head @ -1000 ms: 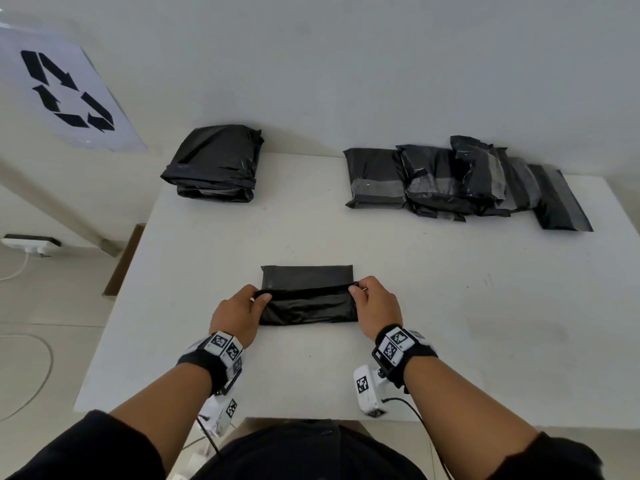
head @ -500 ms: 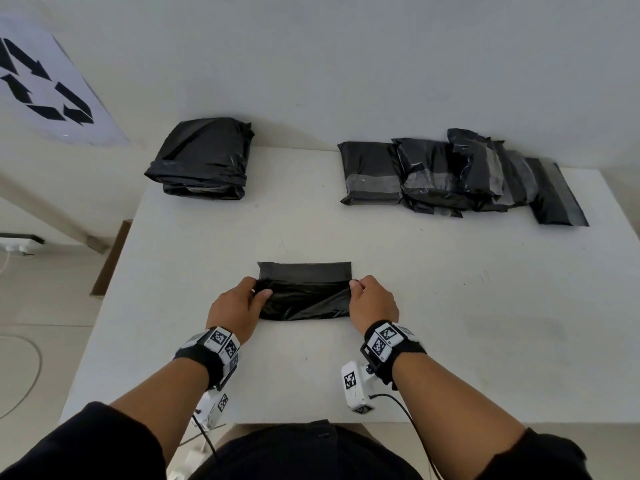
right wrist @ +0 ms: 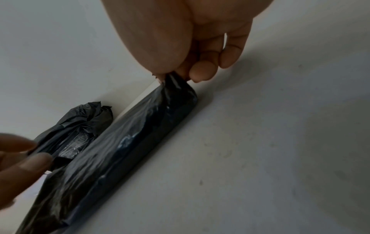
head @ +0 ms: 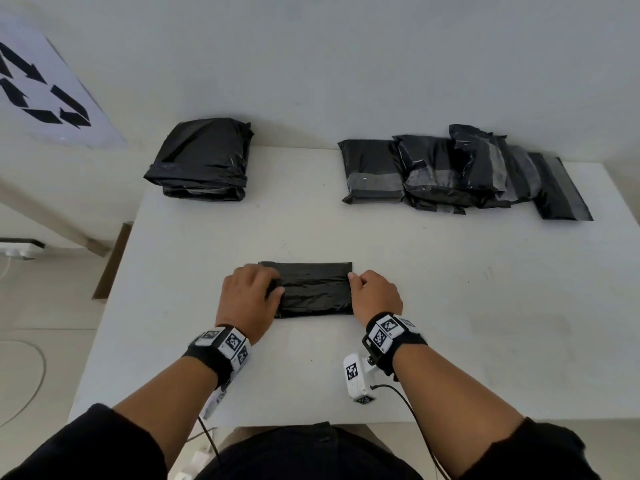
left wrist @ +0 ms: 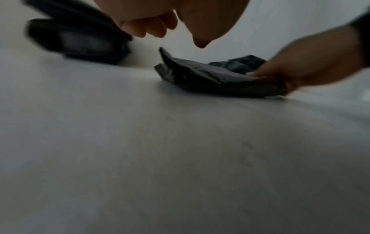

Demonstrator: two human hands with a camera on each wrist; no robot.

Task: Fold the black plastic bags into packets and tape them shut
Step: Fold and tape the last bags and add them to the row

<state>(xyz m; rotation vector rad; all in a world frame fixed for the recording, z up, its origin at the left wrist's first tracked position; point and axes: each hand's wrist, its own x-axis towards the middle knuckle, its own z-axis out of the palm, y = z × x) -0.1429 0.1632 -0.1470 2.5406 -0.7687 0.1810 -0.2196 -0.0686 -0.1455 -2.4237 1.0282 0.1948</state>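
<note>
A partly folded black plastic bag (head: 313,289) lies flat on the white table (head: 450,306), close in front of me. My right hand (head: 353,278) pinches the bag's right end between thumb and fingers; the right wrist view shows the pinch (right wrist: 172,77) lifting that corner of the bag (right wrist: 124,142). My left hand (head: 273,289) reaches over the bag's left end. In the left wrist view its fingers (left wrist: 148,26) hang loosely above the table and hold nothing, with the bag (left wrist: 210,76) just beyond them.
A stack of folded black bags (head: 201,161) sits at the table's back left against the wall. Several taped black packets (head: 450,171) lie in a row at the back right. A recycling sign (head: 41,88) hangs on the left.
The near fold has been turned forward over the flat far strip, so the bag is narrower. My left hand has let go of the left end and moved over it. The right hand keeps its pinch.
</note>
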